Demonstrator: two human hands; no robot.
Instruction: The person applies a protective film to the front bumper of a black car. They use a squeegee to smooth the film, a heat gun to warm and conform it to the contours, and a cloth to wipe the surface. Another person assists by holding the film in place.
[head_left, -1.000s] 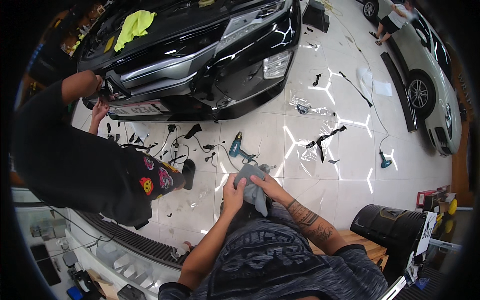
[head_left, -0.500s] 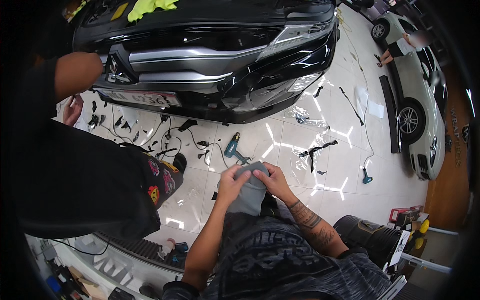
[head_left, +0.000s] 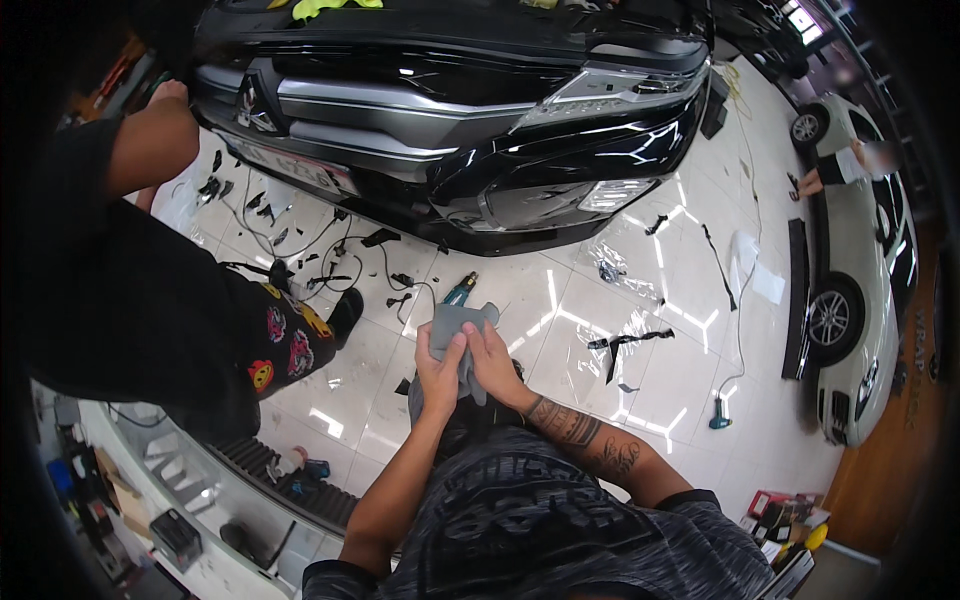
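Note:
A limp grey cloth (head_left: 455,322) is bunched in front of my torso, held between both hands. My left hand (head_left: 438,374) is closed on its left side, thumb lying over the near face. My right hand (head_left: 492,366) grips it from the right, its thumb close beside the left one. Part of the cloth hangs below my fingers, and its far corner sticks out to the right. Just beyond it a teal heat gun (head_left: 459,289) lies on the floor, partly hidden by the cloth.
A black car's front end (head_left: 450,130) stands ahead. A co-worker in black (head_left: 150,310) is close on my left. Black scraps (head_left: 380,237), cords and clear film (head_left: 610,355) litter the tiles. Another heat gun (head_left: 719,414) lies right, before a pale car (head_left: 850,330). Behind-left is a white cart (head_left: 230,510).
My hands have moved left and closer together, with the cloth still in them. The view has shifted, and the co-worker's arm now reaches up by the car's front.

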